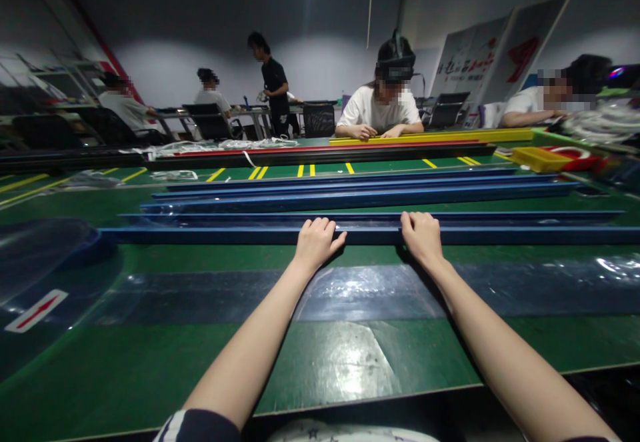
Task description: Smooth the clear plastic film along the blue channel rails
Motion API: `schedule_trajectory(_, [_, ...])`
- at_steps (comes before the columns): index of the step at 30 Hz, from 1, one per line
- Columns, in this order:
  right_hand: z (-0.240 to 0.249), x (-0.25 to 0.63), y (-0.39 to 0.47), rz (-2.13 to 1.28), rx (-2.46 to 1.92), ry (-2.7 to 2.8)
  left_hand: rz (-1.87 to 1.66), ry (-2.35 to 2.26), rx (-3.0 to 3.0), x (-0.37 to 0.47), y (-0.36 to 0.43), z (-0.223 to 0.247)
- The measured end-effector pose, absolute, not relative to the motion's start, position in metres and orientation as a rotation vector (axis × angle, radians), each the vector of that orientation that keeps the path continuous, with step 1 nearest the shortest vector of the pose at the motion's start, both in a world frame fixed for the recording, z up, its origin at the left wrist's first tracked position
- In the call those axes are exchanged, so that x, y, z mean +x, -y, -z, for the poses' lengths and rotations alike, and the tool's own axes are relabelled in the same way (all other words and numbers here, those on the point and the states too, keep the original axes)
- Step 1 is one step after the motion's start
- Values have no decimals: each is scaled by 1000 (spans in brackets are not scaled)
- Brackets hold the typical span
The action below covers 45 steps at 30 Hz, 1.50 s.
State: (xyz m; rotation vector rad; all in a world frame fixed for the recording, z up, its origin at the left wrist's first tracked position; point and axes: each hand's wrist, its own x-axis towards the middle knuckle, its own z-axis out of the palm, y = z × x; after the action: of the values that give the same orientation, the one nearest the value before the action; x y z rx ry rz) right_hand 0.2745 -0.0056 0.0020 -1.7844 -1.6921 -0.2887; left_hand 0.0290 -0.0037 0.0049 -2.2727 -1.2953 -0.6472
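A long blue strip (370, 235) lies crosswise on the green table (225, 349). My left hand (317, 242) is closed over its near edge left of the middle, fingers curled over the top and thumb pointing right. Farther right, my right hand (421, 234) grips the same strip, its fingertips bent over the upper edge. Between the hands a stretch of the strip shows. Nearer to me, under my forearms, a clear plastic band (370, 289) lies flat along the table.
More blue strips (350, 192) lie beyond. A clear plastic roll (40, 262) with a red-arrow label (36, 311) rests at left. Yellow bars (450, 137) and a yellow tray (543, 159) are farther back. A person (383, 112) sits opposite; others are in the background.
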Motion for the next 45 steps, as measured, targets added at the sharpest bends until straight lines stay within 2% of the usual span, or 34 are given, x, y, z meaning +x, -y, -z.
schedule_trajectory(45, [-3,274,7,337,-1811,1719,617,1293,-2302,29,4,-5])
